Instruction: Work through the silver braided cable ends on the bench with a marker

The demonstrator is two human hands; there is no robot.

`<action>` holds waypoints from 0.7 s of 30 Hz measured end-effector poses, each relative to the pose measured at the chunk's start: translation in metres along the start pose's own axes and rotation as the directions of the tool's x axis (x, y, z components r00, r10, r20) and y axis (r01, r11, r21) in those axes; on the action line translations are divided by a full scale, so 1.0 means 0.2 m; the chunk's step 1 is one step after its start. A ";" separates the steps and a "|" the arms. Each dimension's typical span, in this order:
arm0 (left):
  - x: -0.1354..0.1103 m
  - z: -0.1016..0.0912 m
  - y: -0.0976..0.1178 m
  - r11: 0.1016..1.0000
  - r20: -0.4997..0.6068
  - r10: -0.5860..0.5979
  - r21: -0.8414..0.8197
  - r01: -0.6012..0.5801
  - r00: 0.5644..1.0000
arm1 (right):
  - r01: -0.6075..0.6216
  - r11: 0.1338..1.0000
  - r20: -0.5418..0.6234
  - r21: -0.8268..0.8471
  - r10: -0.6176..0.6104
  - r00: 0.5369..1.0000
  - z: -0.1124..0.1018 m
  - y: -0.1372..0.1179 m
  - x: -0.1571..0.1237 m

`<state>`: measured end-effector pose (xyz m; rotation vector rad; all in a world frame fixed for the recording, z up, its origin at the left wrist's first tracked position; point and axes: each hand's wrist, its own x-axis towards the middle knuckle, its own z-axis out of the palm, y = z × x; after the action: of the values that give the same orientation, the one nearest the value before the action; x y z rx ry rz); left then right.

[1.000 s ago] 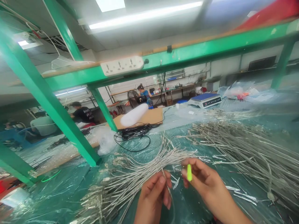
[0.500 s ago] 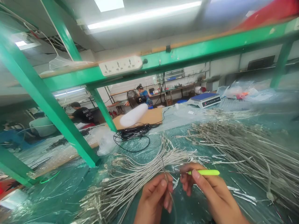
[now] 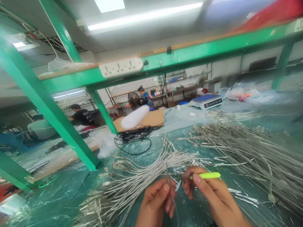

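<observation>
My left hand is closed, pinching a thin grey cable between thumb and fingers; its lower part hangs past the palm. To its right, my right hand grips a slim tool with a yellow-green handle. The working end of that tool is hard to make out among the fingers. A small gap separates the two hands. Just beyond and left of them lies a fanned bundle of silvery cables with connectors at their ends. Scraps of shiny foil lie beside my right hand.
A larger heap of grey cables covers the right side. Behind are a coil of black cable, a white foam roll and a digital scale. Green frame posts cross the left. Two people sit in the background.
The view has shifted slightly. In my right hand the yellow-green handle is tilted a little more, and both hands stay in nearly the same place with the same grips.
</observation>
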<state>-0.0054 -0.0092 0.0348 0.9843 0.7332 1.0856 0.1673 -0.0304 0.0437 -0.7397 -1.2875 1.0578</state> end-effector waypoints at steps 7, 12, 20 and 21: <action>0.00 0.02 0.01 0.996 0.032 -0.034 -0.086 0.036 0.999 | -0.017 0.999 0.026 -0.050 0.019 0.999 0.00 -0.02 0.01; 0.00 0.02 0.01 0.994 0.042 -0.039 -0.097 0.043 0.998 | -0.024 0.998 0.028 -0.057 0.026 0.999 0.01 -0.02 0.01; 0.00 0.00 0.00 0.983 0.096 -0.028 -0.176 0.044 0.995 | -0.015 0.999 0.013 -0.045 0.016 1.000 0.01 -0.02 -0.01; 0.00 0.00 0.00 0.982 0.105 -0.024 -0.186 0.043 0.994 | -0.019 0.999 0.010 -0.043 0.019 1.000 0.02 -0.01 -0.01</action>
<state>-0.0046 -0.0087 0.0356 0.8569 0.5511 1.0469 0.1645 -0.0338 0.0461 -0.7814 -1.3176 1.0529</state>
